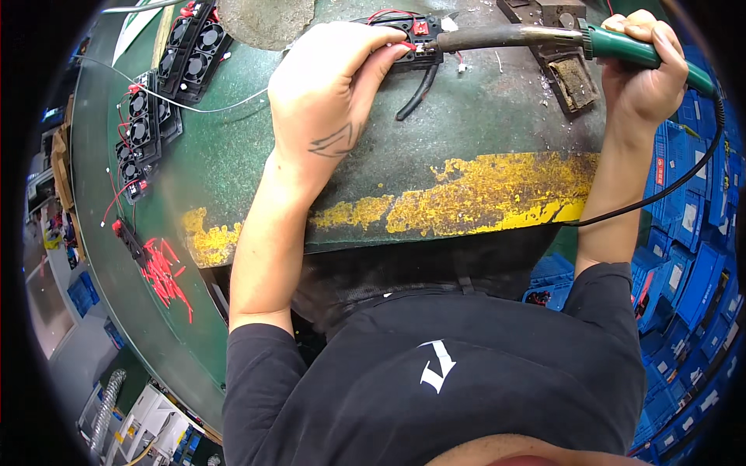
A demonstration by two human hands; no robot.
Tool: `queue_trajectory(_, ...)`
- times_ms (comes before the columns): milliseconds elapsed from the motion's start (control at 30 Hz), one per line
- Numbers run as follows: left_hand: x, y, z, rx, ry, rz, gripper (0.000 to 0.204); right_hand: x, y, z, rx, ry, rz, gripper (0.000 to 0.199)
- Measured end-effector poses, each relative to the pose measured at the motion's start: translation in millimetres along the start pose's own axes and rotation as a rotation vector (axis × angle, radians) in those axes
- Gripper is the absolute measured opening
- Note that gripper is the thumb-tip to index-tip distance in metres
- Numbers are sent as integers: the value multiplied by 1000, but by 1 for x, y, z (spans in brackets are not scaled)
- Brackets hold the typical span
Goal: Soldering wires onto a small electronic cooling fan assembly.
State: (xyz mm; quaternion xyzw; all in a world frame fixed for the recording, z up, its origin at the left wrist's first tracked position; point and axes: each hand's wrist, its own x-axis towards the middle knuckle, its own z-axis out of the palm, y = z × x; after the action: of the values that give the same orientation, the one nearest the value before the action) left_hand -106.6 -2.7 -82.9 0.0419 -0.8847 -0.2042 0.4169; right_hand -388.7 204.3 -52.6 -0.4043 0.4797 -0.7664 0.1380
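Observation:
My right hand [646,78] is closed around the green handle of a soldering iron [517,36], whose long dark barrel points left. The iron's tip meets a small metal terminal beside my left fingertips. My left hand [320,89] pinches a short red wire [407,46] at that terminal. Under the fingers lies a black fan unit [396,58] with a red part on top, partly hidden by the hand. A thin grey wire [225,110] runs in from the left and disappears behind my left hand. A short black cable [417,95] extends from the unit toward me.
Several black fan units [140,116] with red wires stand along the bench's left side. Red tubes [167,276] lie piled nearer me. A stone-like slab [264,19] is at the back. A metal holder with a brown sponge [573,81] sits right. Blue bins [684,179] fill the right side.

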Motion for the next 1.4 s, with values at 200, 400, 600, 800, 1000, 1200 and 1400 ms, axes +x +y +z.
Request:
queue_trajectory(200,0,0,-2,31,-17,9,17,0,2,-6,-12,46,16,31)
queue_trajectory(400,0,2,-3,24,-16,-8,17,0,4,-1,-26,53,-8,30)
queue_trajectory(600,0,0,-2,27,-12,13,16,1,6,-6,-10,52,5,29)
queue_trajectory(800,0,3,-3,40,-33,-11,16,0,6,-4,-16,71,7,30)
queue_trajectory(1000,1,0,2,3,-6,19,17,-1,6,-1,-35,112,-22,30)
queue_trajectory(1200,-1,2,-1,8,-7,2,16,-6,-5,47,-2,296,-72,16)
queue_trajectory(1400,0,1,2,8,4,7,16,1,5,-12,68,47,20,30)
